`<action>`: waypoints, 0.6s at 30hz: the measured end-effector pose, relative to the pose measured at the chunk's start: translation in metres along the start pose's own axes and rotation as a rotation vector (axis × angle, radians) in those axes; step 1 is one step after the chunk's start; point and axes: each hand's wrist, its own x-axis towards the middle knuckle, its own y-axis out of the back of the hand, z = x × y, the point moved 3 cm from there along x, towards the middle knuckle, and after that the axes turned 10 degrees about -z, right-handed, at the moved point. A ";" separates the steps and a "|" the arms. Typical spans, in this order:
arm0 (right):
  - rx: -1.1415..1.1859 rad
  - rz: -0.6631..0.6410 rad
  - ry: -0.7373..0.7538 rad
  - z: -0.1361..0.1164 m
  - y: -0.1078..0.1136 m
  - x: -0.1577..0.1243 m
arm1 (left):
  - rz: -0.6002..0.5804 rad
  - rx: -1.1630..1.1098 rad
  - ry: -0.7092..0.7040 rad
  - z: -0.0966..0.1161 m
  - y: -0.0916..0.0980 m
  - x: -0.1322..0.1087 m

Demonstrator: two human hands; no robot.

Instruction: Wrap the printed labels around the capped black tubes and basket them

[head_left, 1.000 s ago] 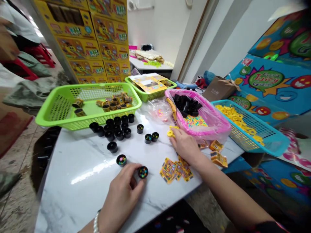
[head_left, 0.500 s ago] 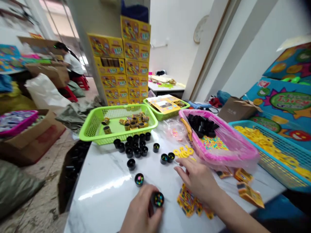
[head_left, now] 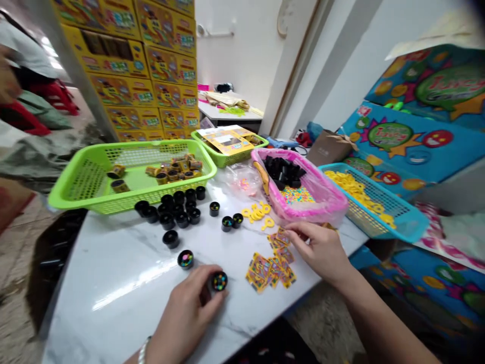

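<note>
Two hands in the head view, both over a white marble-look table

Left hand: fingers curled round a black capsule, gripping its side, top left uncovered. Capsule stands upright, coloured beads facing up, short round axis roughly vertical. Second beaded capsule sits just beside the hand, not touched. Open marble to the left, table edge below the wrist

Right hand: fingers partly closed, tips at or just above the far end of a loose spread of printed yellow cards. Can't tell if it has hold of anything

Between the hands: yellow plastic rings near the pink tray, which holds black caps and coloured beads. Upper left, black caps stand clustered by a green basket. Far right, a blue basket is piled with yellow rings
</note>
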 end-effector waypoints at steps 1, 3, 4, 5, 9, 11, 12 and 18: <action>-0.004 0.021 0.010 -0.001 0.005 0.002 | -0.027 -0.003 0.015 -0.001 0.002 0.003; 0.001 0.030 0.025 -0.005 0.007 0.003 | -0.090 -0.004 0.051 -0.004 0.004 0.010; 0.009 0.015 0.031 -0.007 0.004 0.003 | -0.118 -0.007 0.073 -0.005 0.004 0.014; 0.018 -0.015 0.037 -0.010 -0.001 0.001 | -0.136 -0.013 0.094 -0.006 0.004 0.016; 0.079 -0.167 0.090 -0.026 -0.026 -0.013 | -0.121 -0.044 0.117 -0.005 0.000 0.019; 0.113 -0.205 0.142 -0.030 -0.026 -0.015 | -0.078 -0.028 0.069 -0.003 -0.002 0.017; 0.110 -0.187 0.155 -0.028 -0.020 -0.012 | -0.059 -0.016 0.041 -0.002 -0.002 0.016; -0.334 0.018 -0.264 0.040 0.037 0.060 | -0.012 -0.024 -0.008 -0.002 -0.002 0.015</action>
